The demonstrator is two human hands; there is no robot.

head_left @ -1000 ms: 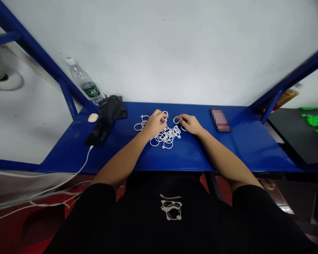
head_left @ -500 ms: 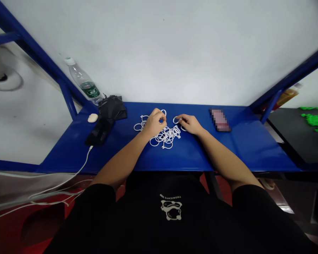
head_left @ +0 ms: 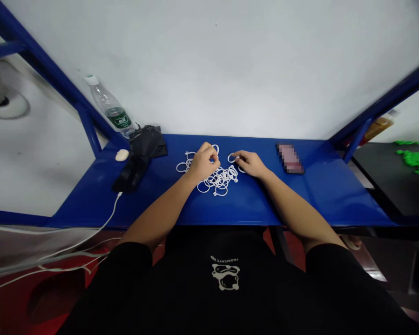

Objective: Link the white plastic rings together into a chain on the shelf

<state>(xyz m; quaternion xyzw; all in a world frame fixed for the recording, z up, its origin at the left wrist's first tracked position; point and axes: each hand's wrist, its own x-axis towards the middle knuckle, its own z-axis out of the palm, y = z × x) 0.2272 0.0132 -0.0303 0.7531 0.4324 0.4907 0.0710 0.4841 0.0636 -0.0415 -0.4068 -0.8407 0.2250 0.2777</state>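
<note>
On the blue table (head_left: 300, 195), white rings (head_left: 219, 179) were heaped between the left hand (head_left: 202, 164), curled shut, and the right hand (head_left: 252, 164), pinched on one ring (head_left: 232, 158); light, springy, tangle-prone, best pinched singly, it was judged.

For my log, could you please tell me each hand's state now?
Left hand: shut on a white ring.
Right hand: shut on a second white ring.

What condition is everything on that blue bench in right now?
Water bottle: capped, leaning.
White rings: loose, tangled heap.
Left hand: fingers pinched on white rings.
Right hand: fingers pinched on white rings.
Black phone: screen dark, white cable attached.
Black pouch: crumpled.
</note>
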